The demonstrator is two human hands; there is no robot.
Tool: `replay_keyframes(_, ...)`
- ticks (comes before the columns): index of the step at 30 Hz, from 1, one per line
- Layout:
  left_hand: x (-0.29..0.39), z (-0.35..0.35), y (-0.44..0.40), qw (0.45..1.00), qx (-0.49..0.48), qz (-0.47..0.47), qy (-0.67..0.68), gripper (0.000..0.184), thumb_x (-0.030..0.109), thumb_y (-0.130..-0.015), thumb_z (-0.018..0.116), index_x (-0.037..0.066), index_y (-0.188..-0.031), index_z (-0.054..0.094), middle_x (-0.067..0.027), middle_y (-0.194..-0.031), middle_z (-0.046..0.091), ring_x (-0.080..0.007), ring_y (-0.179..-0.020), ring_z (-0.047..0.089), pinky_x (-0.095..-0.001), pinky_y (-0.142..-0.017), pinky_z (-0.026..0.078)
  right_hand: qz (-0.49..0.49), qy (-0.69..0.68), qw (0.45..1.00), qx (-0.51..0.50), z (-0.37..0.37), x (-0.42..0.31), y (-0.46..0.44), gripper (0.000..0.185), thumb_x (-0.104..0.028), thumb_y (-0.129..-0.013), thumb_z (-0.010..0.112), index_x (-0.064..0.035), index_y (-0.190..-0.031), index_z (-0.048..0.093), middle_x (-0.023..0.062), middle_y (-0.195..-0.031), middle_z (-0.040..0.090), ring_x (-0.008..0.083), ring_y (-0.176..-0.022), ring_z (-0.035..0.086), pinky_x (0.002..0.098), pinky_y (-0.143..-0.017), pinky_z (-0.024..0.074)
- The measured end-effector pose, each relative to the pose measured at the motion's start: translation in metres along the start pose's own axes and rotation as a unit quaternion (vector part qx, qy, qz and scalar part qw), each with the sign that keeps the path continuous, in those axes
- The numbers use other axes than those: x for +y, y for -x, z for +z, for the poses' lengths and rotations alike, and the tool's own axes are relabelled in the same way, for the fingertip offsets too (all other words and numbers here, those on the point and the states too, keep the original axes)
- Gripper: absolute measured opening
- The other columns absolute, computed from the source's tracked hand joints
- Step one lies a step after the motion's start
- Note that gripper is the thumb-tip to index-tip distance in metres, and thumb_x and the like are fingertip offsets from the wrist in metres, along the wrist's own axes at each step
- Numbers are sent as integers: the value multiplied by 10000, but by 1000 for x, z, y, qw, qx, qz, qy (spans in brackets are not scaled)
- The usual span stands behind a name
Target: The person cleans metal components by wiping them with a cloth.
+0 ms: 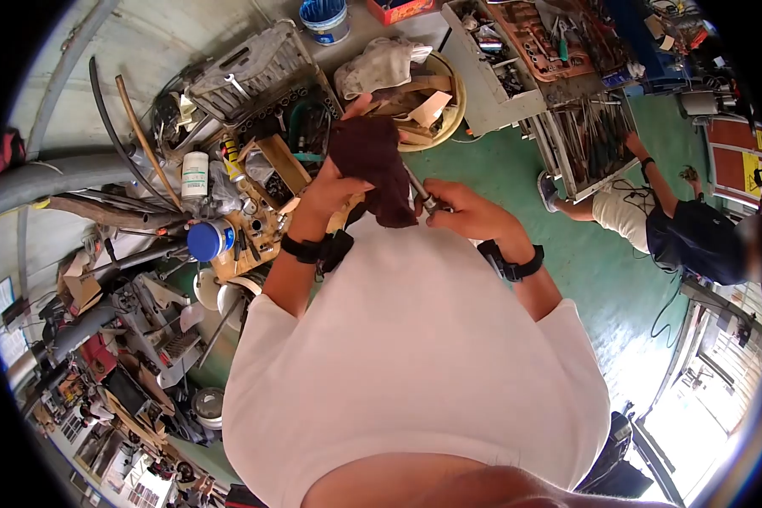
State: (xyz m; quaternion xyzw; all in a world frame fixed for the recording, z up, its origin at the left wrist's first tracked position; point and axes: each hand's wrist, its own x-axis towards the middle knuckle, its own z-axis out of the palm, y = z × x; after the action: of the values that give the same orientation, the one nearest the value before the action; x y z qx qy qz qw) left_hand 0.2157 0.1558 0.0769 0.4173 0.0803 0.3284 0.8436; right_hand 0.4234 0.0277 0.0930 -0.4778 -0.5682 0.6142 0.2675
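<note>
A dark maroon cloth (pixel 366 152) lies bunched in my left hand (pixel 332 190), whose fingers close around it in front of my chest. Between finger and thumb, my right hand (pixel 472 212) grips a metal tool (pixel 416 186) with a slim shaft and a rounded end, perhaps a socket tool. Its shaft runs against the right side of the cloth, and part of it is hidden there. Just beyond my hands stands a round yellow-rimmed basin (pixel 459 95) holding a pale rag (pixel 381 68) and scraps of cardboard.
To the left, a workbench carries an open socket case (pixel 241 72), a wooden box (pixel 281 169), a white bottle (pixel 195 173) and a blue-lidded tub (pixel 207 240). At right, another person (pixel 694 229) reaches into an open drawer of tools (pixel 580 140). Green floor (pixel 567 254) lies between.
</note>
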Motion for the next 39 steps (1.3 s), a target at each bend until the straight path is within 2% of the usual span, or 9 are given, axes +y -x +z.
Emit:
replay_keyframes(3, -3, -5, -5, 996, -34, -10, -78, 1132, 82, -659, 786, 104, -1540, 76, -144, -1320, 525, -237, -1197, 529, -362, -1059, 384, -92, 34, 992, 76, -1, 24, 1, 153, -59, -823, 561, -10, -968, 556, 91, -820, 510, 188, -729, 481, 328, -649, 401)
replay_keyframes(5, -7, -8, -4, 990, -69, -9, -124, 1117, 77, -670, 778, 114, -1541, 79, -135, -1321, 518, -233, -1197, 525, -362, -1059, 382, -29, 136, 982, 130, -11, 28, 10, 188, -119, -857, 568, 14, -983, 527, 157, -774, 554, 307, -680, 528, 406, -634, 426)
replay_keyframes(10, 4, -15, -15, 991, 70, 40, -104, 1105, 147, -677, 793, 122, -1534, 96, -143, -1274, 544, -253, -1203, 539, -373, -1037, 419, 122, 187, 964, 142, -23, 7, 23, 229, -196, -841, 606, 26, -878, 564, 202, -698, 587, 373, -616, 548, 451, -589, 432)
replay_keyframes(15, 31, 12, -40, 895, -80, 48, -436, 575, 204, -756, 781, 110, -1281, 565, -113, -1166, 616, -241, -1089, 590, -353, -976, 448, 139, 312, 919, 195, -6, 0, 0, 278, -267, -799, 662, 7, -774, 629, 208, -693, 618, 408, -642, 594, 468, -588, 461)
replay_keyframes(19, 17, 17, -57, 742, -160, 68, -648, 668, 387, -705, 823, 190, -1294, 578, -152, -1094, 565, -366, -1055, 546, -454, -899, 449, 48, 346, 907, 236, 10, 7, -19, 276, -270, -776, 684, 4, -769, 656, 210, -710, 626, 418, -688, 609, 467, -612, 484)
replay_keyframes(26, 17, -6, -47, 748, -206, 48, -629, 816, 529, -627, 826, 118, -1285, 574, -165, -1356, 450, -392, -1239, 439, -474, -1071, 352, 69, 248, 941, 218, -3, -2, -10, 241, -205, -743, 716, 26, -775, 657, 228, -727, 627, 430, -688, 607, 486, -605, 483)
replay_keyframes(28, 14, -1, -44, 673, -203, 46, -710, 885, 550, -594, 836, 79, -1291, 561, -168, -1421, 404, -396, -1305, 384, -477, -1109, 319, 75, 277, 932, 220, 2, -1, -13, 242, -190, -727, 718, 37, -764, 644, 237, -719, 615, 429, -684, 601, 480, -596, 475)
replay_keyframes(33, 19, 17, -46, 781, -180, -66, -594, 832, 319, -596, 884, 112, -1324, 538, -132, -1371, 461, -361, -1201, 519, -440, -987, 462, 61, 339, 911, 226, 1, -1, -17, 210, -155, -704, 698, 42, -722, 629, 227, -690, 609, 426, -677, 596, 484, -593, 473)
replay_keyframes(39, 16, 11, -43, 671, -221, 94, -701, 706, 220, -609, 832, 200, -1270, 584, -45, -1290, 542, -280, -1012, 640, -378, -800, 553, 37, 414, 880, 230, -5, -6, -22, 157, -158, -719, 674, -4, -698, 645, 196, -666, 615, 400, -667, 608, 487, -615, 486)
